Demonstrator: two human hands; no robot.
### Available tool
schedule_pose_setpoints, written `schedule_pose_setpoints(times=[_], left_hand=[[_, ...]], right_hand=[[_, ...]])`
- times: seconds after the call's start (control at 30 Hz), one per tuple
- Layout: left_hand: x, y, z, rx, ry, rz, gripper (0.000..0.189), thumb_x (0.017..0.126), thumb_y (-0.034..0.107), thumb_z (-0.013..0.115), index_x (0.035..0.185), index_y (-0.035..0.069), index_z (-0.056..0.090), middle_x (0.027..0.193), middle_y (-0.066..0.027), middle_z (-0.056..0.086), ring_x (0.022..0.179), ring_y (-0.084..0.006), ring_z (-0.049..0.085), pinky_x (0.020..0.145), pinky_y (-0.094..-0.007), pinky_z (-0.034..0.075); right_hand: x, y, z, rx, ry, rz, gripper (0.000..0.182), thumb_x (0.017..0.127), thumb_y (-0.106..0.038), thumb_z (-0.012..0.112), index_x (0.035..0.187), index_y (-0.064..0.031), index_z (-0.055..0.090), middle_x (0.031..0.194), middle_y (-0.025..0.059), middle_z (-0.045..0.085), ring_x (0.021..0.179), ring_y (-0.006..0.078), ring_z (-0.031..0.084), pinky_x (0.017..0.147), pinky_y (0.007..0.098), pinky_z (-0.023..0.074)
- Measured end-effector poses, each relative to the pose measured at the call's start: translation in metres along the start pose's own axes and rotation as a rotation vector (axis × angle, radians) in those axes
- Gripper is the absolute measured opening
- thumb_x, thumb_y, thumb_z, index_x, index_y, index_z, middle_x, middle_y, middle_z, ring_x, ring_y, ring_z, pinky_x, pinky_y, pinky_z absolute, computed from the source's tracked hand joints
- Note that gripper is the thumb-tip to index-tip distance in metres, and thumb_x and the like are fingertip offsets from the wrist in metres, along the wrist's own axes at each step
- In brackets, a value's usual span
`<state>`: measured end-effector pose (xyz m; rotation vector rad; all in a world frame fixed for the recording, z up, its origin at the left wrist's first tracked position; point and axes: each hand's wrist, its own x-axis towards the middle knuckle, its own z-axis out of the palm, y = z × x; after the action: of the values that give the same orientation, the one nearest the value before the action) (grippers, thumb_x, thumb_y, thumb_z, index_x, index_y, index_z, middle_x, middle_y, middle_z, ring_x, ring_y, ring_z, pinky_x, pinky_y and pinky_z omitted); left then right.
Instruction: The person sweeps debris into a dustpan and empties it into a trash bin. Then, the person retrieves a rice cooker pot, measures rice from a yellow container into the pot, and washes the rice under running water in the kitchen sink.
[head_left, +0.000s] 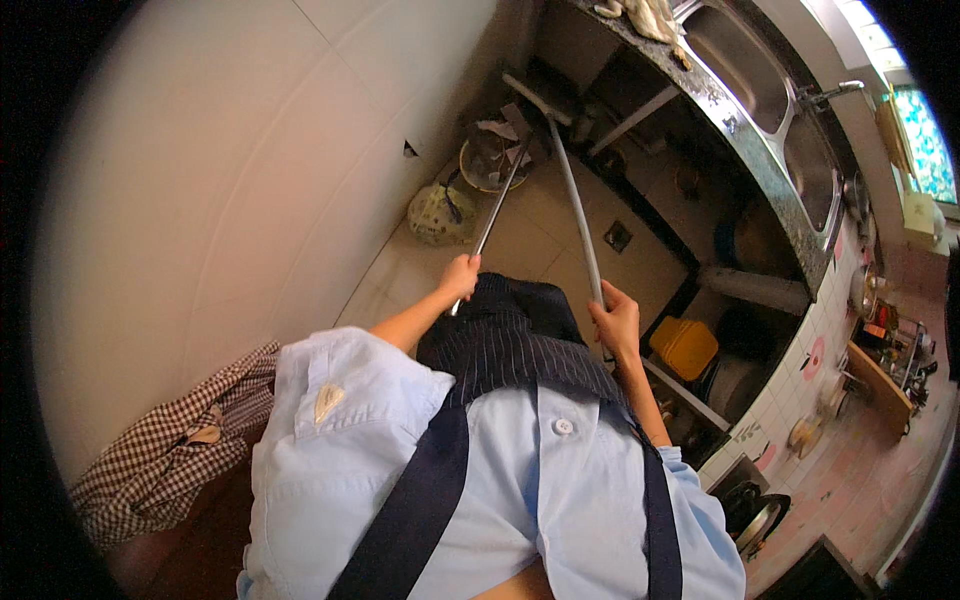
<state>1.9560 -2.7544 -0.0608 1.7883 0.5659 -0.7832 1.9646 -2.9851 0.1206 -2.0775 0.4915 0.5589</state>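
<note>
My left hand (459, 277) is closed around a thin metal handle (498, 209). That handle slants away over a round bin (466, 178) with paper-like rubbish in it; its far end is lost in the dark. In my right hand (618, 318) is a grey pole (576, 196), whose far end meets a pale crossbar head (536, 97), perhaps of a floor squeegee or broom. The head is in the dim corner by the counter. A knotted, full plastic bag (441, 214) sits on the tiled floor (534, 234) beside the bin, close to the wall.
A granite counter (796, 247) with a double steel sink (739, 64) runs along the right, a cloth (651, 19) at its far end. Open shelving beneath it holds a yellow plastic container (684, 346). The pale wall (247, 165) borders the left; checked fabric (180, 442) hangs there. A floor drain (618, 235) lies near the pole.
</note>
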Motion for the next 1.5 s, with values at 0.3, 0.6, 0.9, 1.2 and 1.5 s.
schedule_pose_setpoints(times=[0.3, 0.6, 0.9, 1.2, 1.5], left_hand=[[-0.006, -0.017, -0.013, -0.011, 0.001, -0.005, 0.035, 0.078, 0.030, 0.035, 0.065, -0.002, 0.040, 0.050, -0.0093, 0.044, 0.034, -0.0179, 0.044, 0.033, -0.0292, 0.037], [0.007, -0.035, -0.018, 0.041, -0.004, 0.022, 0.035, 0.078, 0.032, 0.035, 0.069, -0.001, 0.041, 0.052, -0.0099, 0.046, 0.036, -0.0181, 0.044, 0.034, -0.0303, 0.037], [0.011, -0.040, -0.022, -0.018, -0.048, -0.073, 0.034, 0.078, 0.032, 0.034, 0.066, 0.001, 0.041, 0.047, -0.0064, 0.043, 0.033, -0.0166, 0.043, 0.031, -0.0285, 0.036], [-0.023, -0.047, -0.030, 0.001, -0.048, -0.037, 0.034, 0.077, 0.033, 0.035, 0.067, 0.001, 0.042, 0.051, -0.0070, 0.044, 0.035, -0.0168, 0.043, 0.031, -0.0291, 0.036], [-0.005, -0.070, -0.035, -0.120, -0.121, -0.049, 0.035, 0.077, 0.036, 0.034, 0.068, 0.003, 0.041, 0.046, -0.0051, 0.039, 0.030, -0.0144, 0.037, 0.028, -0.0285, 0.032]], right_hand=[[0.005, -0.005, 0.003, -0.037, -0.038, -0.023, 0.041, 0.063, -0.005, 0.048, 0.103, 0.0031, 0.042, 0.060, 0.0119, 0.053, 0.036, 0.0111, 0.045, 0.034, 0.0242, 0.0365], [0.005, -0.002, 0.010, 0.042, -0.027, -0.010, 0.042, 0.064, -0.002, 0.047, 0.105, 0.0036, 0.041, 0.047, 0.0013, 0.040, 0.033, 0.0071, 0.037, 0.030, 0.0210, 0.0301], [0.007, -0.004, 0.008, -0.026, 0.006, -0.054, 0.041, 0.064, -0.005, 0.048, 0.104, 0.0029, 0.042, 0.057, 0.0110, 0.052, 0.037, 0.0109, 0.045, 0.033, 0.0232, 0.0354], [-0.006, -0.007, 0.017, 0.067, 0.001, -0.022, 0.040, 0.064, -0.003, 0.048, 0.103, 0.0039, 0.042, 0.060, 0.0107, 0.052, 0.037, 0.0104, 0.044, 0.032, 0.0236, 0.0351], [-0.018, -0.012, 0.029, 0.062, 0.057, -0.034, 0.039, 0.064, -0.002, 0.046, 0.103, 0.0030, 0.043, 0.053, 0.0073, 0.048, 0.035, 0.0093, 0.042, 0.031, 0.0231, 0.0333]])
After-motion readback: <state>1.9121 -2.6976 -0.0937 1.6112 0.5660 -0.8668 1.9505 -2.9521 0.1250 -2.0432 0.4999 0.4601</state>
